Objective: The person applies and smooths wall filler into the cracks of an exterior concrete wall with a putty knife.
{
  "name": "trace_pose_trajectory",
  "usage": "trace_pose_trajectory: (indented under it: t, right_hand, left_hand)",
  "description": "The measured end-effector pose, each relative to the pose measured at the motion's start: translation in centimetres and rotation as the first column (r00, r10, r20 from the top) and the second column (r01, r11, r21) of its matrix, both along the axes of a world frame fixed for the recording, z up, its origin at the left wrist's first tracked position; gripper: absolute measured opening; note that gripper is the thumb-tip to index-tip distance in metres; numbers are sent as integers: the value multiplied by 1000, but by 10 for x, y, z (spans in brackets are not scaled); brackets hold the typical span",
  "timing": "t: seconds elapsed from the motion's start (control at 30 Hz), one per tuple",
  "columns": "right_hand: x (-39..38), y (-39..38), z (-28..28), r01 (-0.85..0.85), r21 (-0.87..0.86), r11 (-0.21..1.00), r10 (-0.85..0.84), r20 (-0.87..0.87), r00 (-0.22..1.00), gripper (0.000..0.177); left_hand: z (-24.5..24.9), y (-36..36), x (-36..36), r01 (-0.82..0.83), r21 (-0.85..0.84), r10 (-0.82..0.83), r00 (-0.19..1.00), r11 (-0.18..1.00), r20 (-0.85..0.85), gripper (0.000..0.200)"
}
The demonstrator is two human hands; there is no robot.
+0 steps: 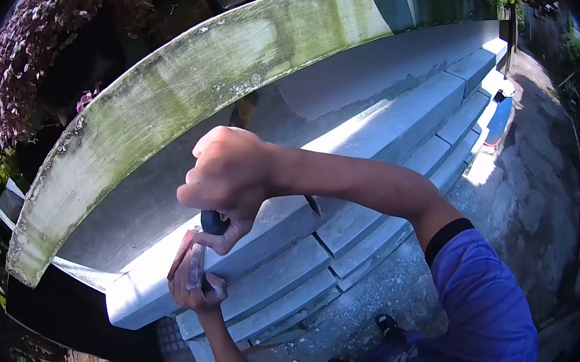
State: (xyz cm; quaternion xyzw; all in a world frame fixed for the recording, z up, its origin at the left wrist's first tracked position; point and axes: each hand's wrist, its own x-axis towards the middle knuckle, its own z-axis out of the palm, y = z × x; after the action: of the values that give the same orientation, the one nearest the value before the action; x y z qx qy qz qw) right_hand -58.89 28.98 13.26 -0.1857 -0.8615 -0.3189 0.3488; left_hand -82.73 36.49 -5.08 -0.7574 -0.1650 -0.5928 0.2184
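My right hand (229, 169) is closed in a fist around a black-handled tool (215, 222), its rounded black end showing below the curled fingers. Just beneath it, my left hand (191, 281) grips a flat, greyish, dust-smeared bar (196, 265) between fingers and thumb. The bar's upper end meets the black end in this view; I cannot tell whether they are one tool. Both hands are over the left part of a pale concrete ledge (276, 217), the top of a curved run of steps.
Lower step blocks (272, 284) curve below the ledge, with dark joints between them. A mossy curved wall rim (177, 97) arches behind. At the far right a blue object (498, 121) stands by the steps. Sandals (386, 322) show on the dusty ground; purple-leaved plants (27, 66) hang upper left.
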Motion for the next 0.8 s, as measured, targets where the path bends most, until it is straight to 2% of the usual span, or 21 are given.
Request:
trace_pose_trajectory:
  t: [0.03,0.07,0.1,0.17,0.2,0.27,0.33,0.4,0.47,0.5,0.57,0.63,0.7,0.77,0.8]
  right_hand:
    - [14,12,9,118,-90,989,-120,-18,993,53]
    - [7,12,0,155,1,988,-154,71,985,53]
    - [-7,-1,-5,-3,89,996,-3,57,998,52]
    - [-27,-23,-11,-123,128,984,116,63,991,51]
    - [-8,-12,0,-12,85,996,11,17,1000,51]
    - [15,5,10,195,-25,981,-196,-39,980,49]
    - [-6,-16,9,11,85,996,-11,6,1000,48]
    - [-19,-23,-1,-137,142,980,137,6,991,49]
    - [5,0,7,73,46,996,-72,-11,997,54]
    - [13,8,8,174,-2,985,-174,-11,985,58]
    - [-4,-8,1,69,68,995,-70,21,997,57]
    - [-11,-24,5,-29,151,988,22,48,999,56]
    - [14,3,14,120,33,992,-118,-60,991,53]
    - [1,0,6,119,107,987,-122,18,992,55]
    - [-5,-4,3,55,131,990,-57,7,998,55]
  left_hand:
    - [3,-4,0,-18,-16,18,1000,1000,-25,35]
    - [7,-4,0,-38,-21,37,998,999,-42,35]
    - [3,-2,-2,-58,-55,55,998,997,-40,35]
    - [-9,5,-7,-99,-122,96,995,988,-30,35]
    - [6,-2,3,-14,28,15,1000,999,-3,33]
    - [11,-8,2,-25,10,26,999,1000,-41,34]
    - [3,4,1,-5,61,4,1000,998,6,38]
    - [-6,12,-2,0,3,0,1000,1000,-6,35]
    - [6,-9,2,-31,-86,28,999,996,-26,33]
    - [7,-8,2,-31,-73,28,999,997,-36,34]
    - [-15,9,-7,10,-34,-11,1000,999,-28,37]
    - [3,-1,2,5,-46,-6,1000,999,-22,37]
    - [5,-12,2,0,-73,-3,999,997,-38,36]
    - [9,-11,4,-5,-70,2,999,998,-34,36]
    - [10,-11,2,-3,-76,0,999,997,-39,37]
